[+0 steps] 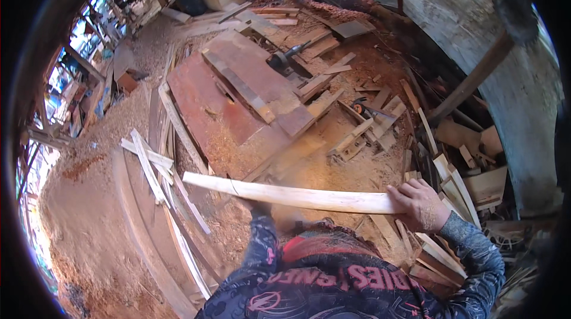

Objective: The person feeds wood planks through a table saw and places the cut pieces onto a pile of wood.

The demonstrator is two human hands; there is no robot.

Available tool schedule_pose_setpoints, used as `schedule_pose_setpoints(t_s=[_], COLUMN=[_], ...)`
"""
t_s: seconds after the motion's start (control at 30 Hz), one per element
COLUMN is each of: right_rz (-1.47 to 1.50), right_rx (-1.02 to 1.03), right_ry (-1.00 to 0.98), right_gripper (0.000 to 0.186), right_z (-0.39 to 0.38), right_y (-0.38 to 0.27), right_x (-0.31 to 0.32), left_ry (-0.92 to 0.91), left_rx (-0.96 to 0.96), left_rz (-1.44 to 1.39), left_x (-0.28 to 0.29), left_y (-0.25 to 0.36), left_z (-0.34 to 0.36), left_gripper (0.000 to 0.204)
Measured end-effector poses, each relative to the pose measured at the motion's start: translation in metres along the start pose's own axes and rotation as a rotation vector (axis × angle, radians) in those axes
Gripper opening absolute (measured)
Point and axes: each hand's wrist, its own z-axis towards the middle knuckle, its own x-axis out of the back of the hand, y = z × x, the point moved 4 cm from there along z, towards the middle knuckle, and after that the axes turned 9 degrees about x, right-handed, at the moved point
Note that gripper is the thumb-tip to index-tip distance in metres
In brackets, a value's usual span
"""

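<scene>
A long, slightly curved board of pale, bare wood [309, 196] lies crosswise just in front of the person's body, held above the sawdust-strewn ground. The right hand [421, 205] has its fingers closed around the board's right end, with the knuckles uppermost and sawdust clinging near the wrist. The left hand [257, 206] is at the near edge of the board, left of its middle; it is dark and largely hidden (the board covers part of it), so I cannot tell how its fingers are set. The board's left tip reaches well beyond that hand.

Past the board stands a low bench with a flat, reddish-brown top [199, 102], dusted with sawdust near its closest corner. A long, straight, brown wooden bar [238, 85] lies across it, beside a narrow dark slot. At the bench's far right side sits a dark, cylindrical machine part [289, 60], and farther right an orange-and-black tool [359, 105] rests among wooden offcuts. Thin, pale wooden strips [147, 164] lie crossed on the ground at left, near a long, curved, brown plank [138, 224].
</scene>
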Motion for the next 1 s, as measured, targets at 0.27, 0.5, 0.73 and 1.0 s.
schedule_pose_setpoints(t_s=[0.27,0.5,0.73,1.0], right_rz=[0.147,0.960,1.726,2.121], right_rx=[-0.456,-0.593,-0.482,-1.180], right_ry=[0.216,0.827,1.137,0.941], right_gripper=[0.062,0.049,0.068,0.059], right_z=[-0.067,-0.065,-0.151,-0.199], right_y=[0.069,0.134,0.134,0.063], right_x=[-0.162,-0.096,-0.038,-0.265], left_ry=[-0.023,-0.337,-0.924,-1.605], left_rx=[-0.163,-0.638,-0.901,-0.918], left_rz=[0.335,1.143,1.952,2.070], left_x=[-0.156,-0.287,-0.290,-0.202], left_y=[0.071,0.065,-0.046,-0.132], left_z=[-0.062,-0.096,-0.129,-0.071], left_gripper=[0.097,0.045,0.089,0.046])
